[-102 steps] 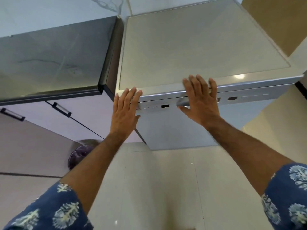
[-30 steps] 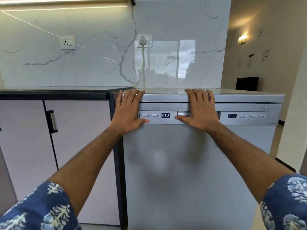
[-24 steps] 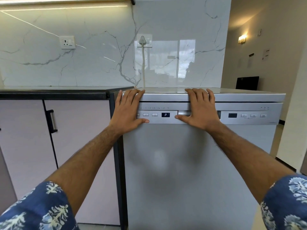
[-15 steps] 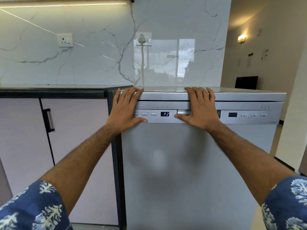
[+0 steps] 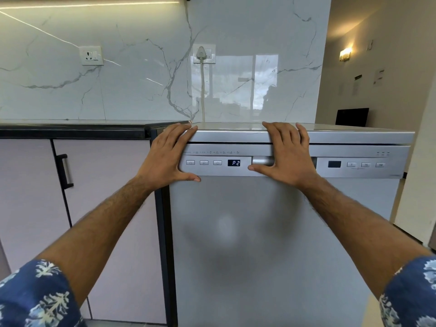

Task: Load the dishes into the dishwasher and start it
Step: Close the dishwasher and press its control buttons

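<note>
The silver dishwasher (image 5: 259, 244) stands in front of me with its door closed. No dishes are in view. Its control strip has three small buttons (image 5: 204, 162) and a lit display (image 5: 233, 163) reading P2. My left hand (image 5: 168, 155) lies flat on the left end of the strip, fingers over the top edge, thumb below the buttons. My right hand (image 5: 286, 153) lies flat over the door handle (image 5: 262, 160), fingers reaching the top edge. Neither hand holds anything.
A pale cabinet (image 5: 106, 220) with a black handle (image 5: 64, 171) adjoins the dishwasher on the left under a dark countertop (image 5: 70, 128). The marble wall behind carries a socket (image 5: 90, 55) and the plugged-in cord (image 5: 202, 86). A hallway opens at the right.
My view rose from above the machine to face its front. The display went from 888 to P, then P2. Both hands stay flat on the upper door edge.
</note>
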The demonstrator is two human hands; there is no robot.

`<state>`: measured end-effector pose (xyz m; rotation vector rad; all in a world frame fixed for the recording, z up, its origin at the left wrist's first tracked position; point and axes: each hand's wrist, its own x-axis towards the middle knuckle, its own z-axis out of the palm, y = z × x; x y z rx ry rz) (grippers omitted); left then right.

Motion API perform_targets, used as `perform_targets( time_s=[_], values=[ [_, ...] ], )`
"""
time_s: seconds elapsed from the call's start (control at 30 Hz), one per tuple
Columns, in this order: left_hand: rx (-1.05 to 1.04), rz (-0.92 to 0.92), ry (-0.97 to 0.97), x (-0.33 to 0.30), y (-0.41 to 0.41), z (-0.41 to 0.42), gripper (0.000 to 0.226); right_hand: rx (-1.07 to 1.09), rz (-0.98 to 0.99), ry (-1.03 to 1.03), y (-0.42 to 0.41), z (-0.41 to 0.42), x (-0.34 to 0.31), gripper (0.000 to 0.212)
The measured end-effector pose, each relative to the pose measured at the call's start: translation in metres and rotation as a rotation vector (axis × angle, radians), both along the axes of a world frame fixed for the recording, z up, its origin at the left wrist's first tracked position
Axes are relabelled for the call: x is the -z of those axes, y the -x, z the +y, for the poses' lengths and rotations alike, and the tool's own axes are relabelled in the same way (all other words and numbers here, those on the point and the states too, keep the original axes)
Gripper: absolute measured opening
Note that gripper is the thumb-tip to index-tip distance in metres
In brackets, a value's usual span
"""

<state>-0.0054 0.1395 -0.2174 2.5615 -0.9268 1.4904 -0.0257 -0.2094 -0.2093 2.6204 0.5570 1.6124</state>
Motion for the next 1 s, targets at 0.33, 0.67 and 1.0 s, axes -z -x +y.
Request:
perform_targets(
  time_s=[0.33,0.67,1.0],
  values=[
    [-0.044,0.016,0.012,0.002,0.006,-0.005,0.129,0.006,-0.01,0.008,0.001,0.001,0.0,0.108],
    [-0.076,0.029,0.045,0.004,0.011,-0.011,0.128,0.029,0.001,0.011,0.0,0.001,0.001,0.108],
    [-0.184,-0.001,-0.02,0.012,0.009,-0.017,0.122,0.1,0.025,0.044,0.004,0.004,0.01,0.114]
  ],
)
